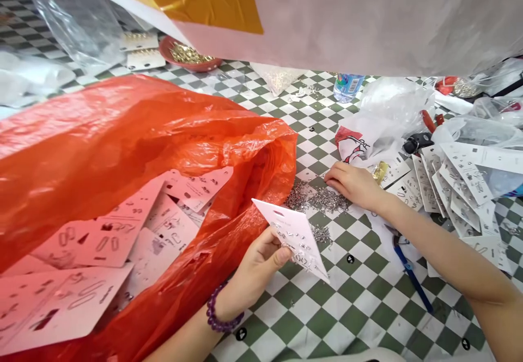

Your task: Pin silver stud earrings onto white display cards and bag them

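Observation:
A white card with small metal pieces on it (296, 234) is pinched between the thumb and fingers of my left hand (261, 258), tilted above the checkered cloth. My right hand (351, 183) rests at the upper edge of a pile of tiny silver pieces (329, 200), its fingers drawn together; whatever they hold is too small to make out. Another small silver heap (321, 234) lies just behind the card. Left of my left hand, an open red plastic bag (196, 111) holds several jewelry cards (98, 237).
Many more cards (461, 188) are stacked at the right, near blue-handled tweezers (412, 280) and plastic bags (396, 100). Farther back stand a red dish of gold pieces (190, 54) and a bottle (348, 87). A large pale sheet (347, 19) hangs across the top.

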### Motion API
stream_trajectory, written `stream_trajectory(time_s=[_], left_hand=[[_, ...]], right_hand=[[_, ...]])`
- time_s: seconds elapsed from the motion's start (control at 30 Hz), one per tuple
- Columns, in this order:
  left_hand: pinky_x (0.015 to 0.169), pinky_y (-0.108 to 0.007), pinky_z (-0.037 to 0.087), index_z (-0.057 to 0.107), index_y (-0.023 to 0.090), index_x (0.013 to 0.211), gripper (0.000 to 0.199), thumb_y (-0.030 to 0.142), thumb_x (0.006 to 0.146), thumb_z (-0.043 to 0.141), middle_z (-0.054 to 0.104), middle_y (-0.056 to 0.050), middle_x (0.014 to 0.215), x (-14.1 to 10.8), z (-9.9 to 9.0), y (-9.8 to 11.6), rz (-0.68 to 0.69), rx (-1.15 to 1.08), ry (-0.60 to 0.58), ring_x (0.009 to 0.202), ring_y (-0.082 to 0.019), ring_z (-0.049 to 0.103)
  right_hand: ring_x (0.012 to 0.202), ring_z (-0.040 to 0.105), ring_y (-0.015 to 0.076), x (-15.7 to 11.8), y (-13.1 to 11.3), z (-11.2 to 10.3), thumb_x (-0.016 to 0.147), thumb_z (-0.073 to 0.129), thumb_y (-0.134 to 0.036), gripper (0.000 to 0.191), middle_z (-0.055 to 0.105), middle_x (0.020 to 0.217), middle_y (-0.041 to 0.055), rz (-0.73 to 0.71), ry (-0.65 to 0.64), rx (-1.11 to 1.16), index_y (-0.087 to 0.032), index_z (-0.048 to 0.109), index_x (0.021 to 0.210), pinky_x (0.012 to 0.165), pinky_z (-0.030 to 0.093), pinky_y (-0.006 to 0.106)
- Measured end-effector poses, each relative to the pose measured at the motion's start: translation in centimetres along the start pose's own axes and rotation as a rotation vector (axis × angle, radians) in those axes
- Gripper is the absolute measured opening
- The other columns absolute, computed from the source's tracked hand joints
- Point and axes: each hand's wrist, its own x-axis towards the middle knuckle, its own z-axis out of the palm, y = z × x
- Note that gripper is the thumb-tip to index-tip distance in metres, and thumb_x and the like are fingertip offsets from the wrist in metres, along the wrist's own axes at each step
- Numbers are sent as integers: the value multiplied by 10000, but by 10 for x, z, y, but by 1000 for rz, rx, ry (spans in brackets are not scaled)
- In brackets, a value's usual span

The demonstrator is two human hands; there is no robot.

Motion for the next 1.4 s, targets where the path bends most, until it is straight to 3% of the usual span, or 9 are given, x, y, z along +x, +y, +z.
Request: stream_trajectory(time_s=[0.13, 0.47, 0.67, 0.87, 1.17, 1.4], left_hand=[[643, -235, 484, 624, 176, 839, 316, 444, 711, 731, 648, -44, 875, -1, 2, 2, -43, 11, -3, 694, -120, 547], [696, -273, 510, 639, 176, 875, 317, 441, 722, 722, 642, -56, 926, 2, 2, 0, -51, 11, 12, 817, -167, 588], [738, -274, 510, 648, 198, 920, 301, 429, 739, 712, 644, -39, 926, 0, 0, -1, -48, 20, 2, 822, -153, 587], [834, -317, 501, 628, 208, 955, 296, 417, 757, 699, 649, -53, 1023, 0, 1, 0, -47, -1, -18, 973, -200, 591], [823, -322, 490, 625, 189, 936, 301, 433, 769, 680, 643, -62, 976, 0, 0, -2, -28, 8, -17, 910, -190, 584], [581, -217, 412, 606, 229, 913, 242, 414, 776, 680, 563, 20, 706, 0, -3, 0, -53, -40, 5, 604, -98, 465]], right_hand=[[855, 590, 178, -2, 4, 4, 949, 427, -251, 217, 617, 1002, 50, 9, 32, 58, -200, 636, 975, 586, 404, 277], [881, 600, 166, -4, 5, 6, 945, 454, -239, 170, 622, 1036, 36, 25, 78, 155, -212, 621, 956, 669, 456, 282], [864, 596, 173, -4, 6, 9, 940, 471, -242, 160, 621, 1020, 41, 32, 98, 180, -208, 626, 966, 657, 446, 290], [858, 598, 176, -3, 7, 10, 931, 490, -243, 147, 626, 1022, 42, 14, 99, 187, -205, 630, 957, 602, 426, 273], [882, 599, 191, -2, 11, 9, 935, 477, -233, 173, 622, 1022, 66, -34, 90, 184, -196, 638, 985, 673, 472, 306], [912, 592, 190, -4, 17, -1, 934, 454, -192, 209, 623, 1011, 72, -89, 84, 200, -184, 634, 1040, 773, 485, 335]])
